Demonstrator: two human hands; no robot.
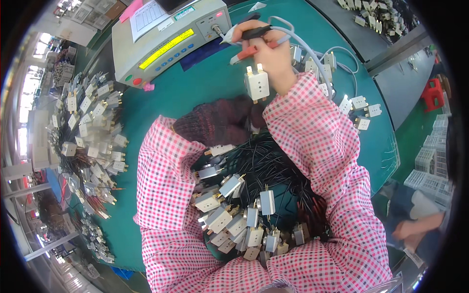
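Observation:
My left hand (220,121), in a dark knitted glove, is closed at the middle of the bench. Its fingertips grip the lower end of a small white block with metal terminals (257,84), held upright. Just beyond it, my bare right hand (271,56) is closed round a black test probe (256,32) and a red test probe (244,54). The red tip points left, apart from the block. Black wires (266,158) and many similar blocks (229,222) lie between my forearms.
A bench tester (171,41) with a yellow display stands at the back left, papers (150,20) on top. A heap of blocks (90,127) fills the left side. More blocks (361,105) and a grey cable (354,73) lie right on the green mat (171,93). Another person's arm (420,225) shows at right.

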